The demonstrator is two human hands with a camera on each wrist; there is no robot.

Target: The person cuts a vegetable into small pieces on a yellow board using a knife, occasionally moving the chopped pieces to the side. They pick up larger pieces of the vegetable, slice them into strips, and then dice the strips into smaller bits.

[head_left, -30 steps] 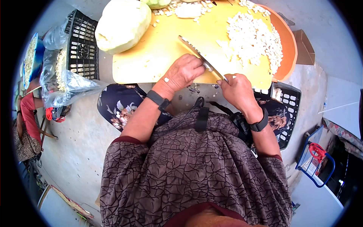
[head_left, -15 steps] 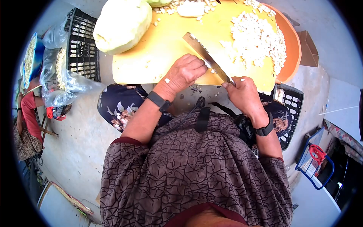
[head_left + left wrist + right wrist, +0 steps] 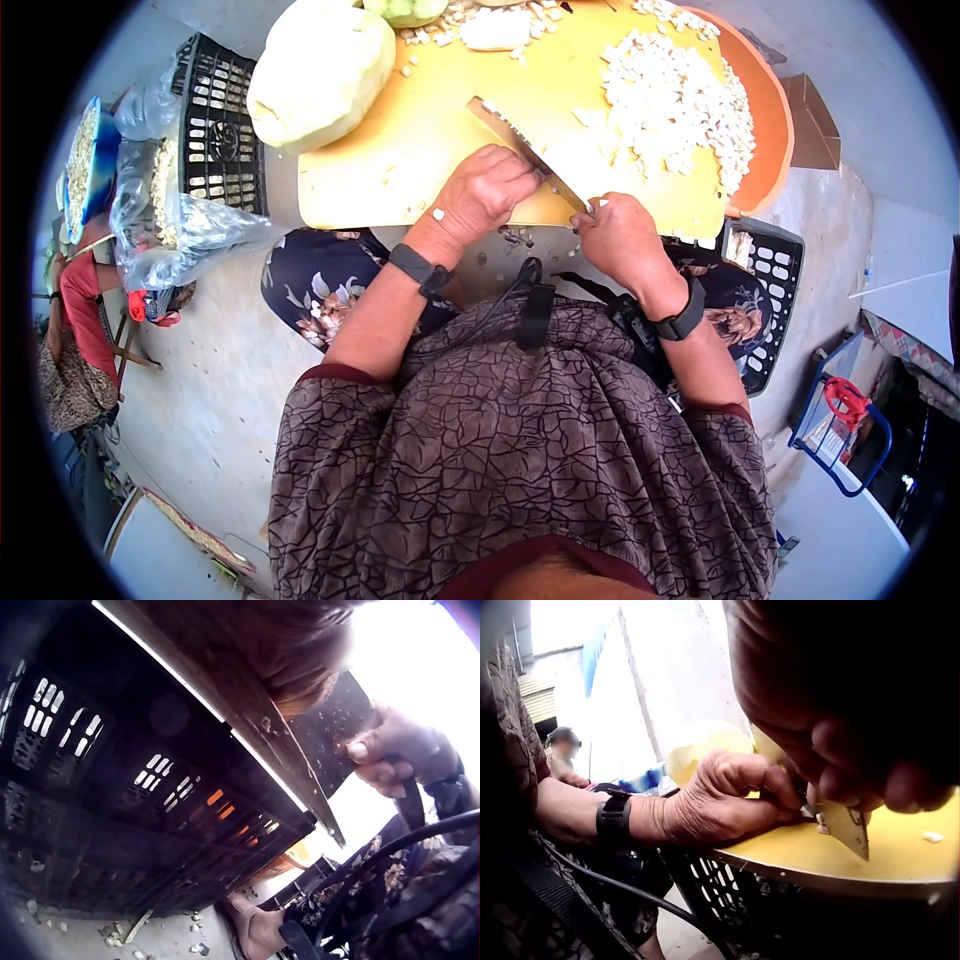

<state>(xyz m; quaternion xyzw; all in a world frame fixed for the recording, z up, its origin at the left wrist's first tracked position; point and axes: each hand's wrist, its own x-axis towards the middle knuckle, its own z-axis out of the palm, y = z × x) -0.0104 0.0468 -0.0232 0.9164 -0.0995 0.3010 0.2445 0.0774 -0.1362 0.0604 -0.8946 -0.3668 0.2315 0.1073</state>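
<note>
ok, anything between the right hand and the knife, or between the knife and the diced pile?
Nothing visible: the right hand grips the knife, and from knife to diced pile there's just yellow board with a few loose pieces at the pile's left edge. The left hand is left of the knife.

In the head view, the pale gourd [image 3: 322, 78] runs off the top, and the right hand [image 3: 622, 242] hides some of the knife [image 3: 512, 133]. The left wrist view cuts off the left hand [image 3: 289, 641]. A far person's head [image 3: 564, 740] is blurry.
</note>
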